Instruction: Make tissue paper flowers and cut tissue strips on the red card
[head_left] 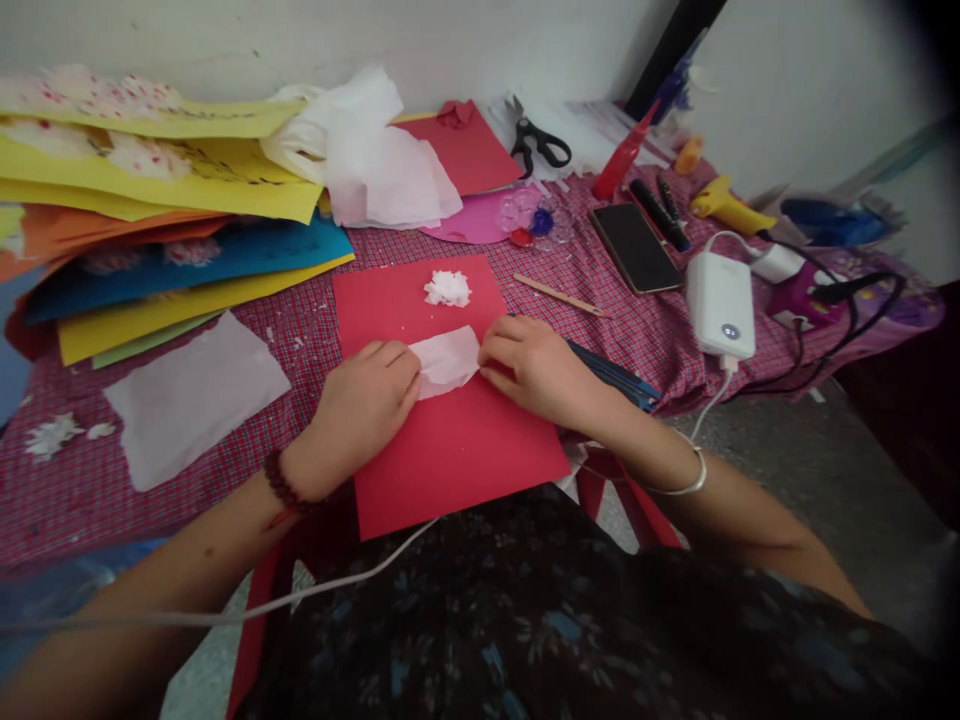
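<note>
We pinch the white tissue (pixel 448 360) by opposite ends, the fingers of our left hand (pixel 367 402) and right hand (pixel 538 364) both closed on it; it lies over the red sheet (pixel 459 460), directly between them, long axis running from hand to hand, neither clearly nearer

The single view is head-worn, looking forward and steeply down over the wearer's lap (pixel 465 620). The left hand (pixel 367 400) and right hand (pixel 536 365) fall mid-frame at close range; beyond them the table (pixel 82 510) runs back to the wall (pixel 480 45) along the top edge.
</note>
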